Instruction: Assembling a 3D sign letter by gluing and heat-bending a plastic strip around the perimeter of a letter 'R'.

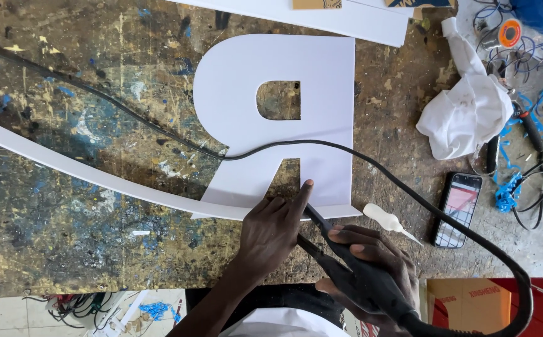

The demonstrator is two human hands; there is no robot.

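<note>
A large white letter-shaped cutout [321, 81] lies flat on the paint-stained workbench [65, 237]. A long white strip [96, 178] curves in from the left and runs along the letter's near edge. My left hand [271, 231] presses on that strip, index finger stretched onto the letter's leg. My right hand [371, 265] grips a black corded tool [346, 274] whose tip points at the strip just beside my left fingers. The tool's black cable [409, 190] loops across the letter and off to the right.
A small white squeeze bottle [387, 221] lies right of my hands, a phone [459, 209] beyond it. A crumpled white cloth [468, 112], tangled wires [533, 62] and blue scraps fill the right side. White boards [321, 15] lie at the far edge.
</note>
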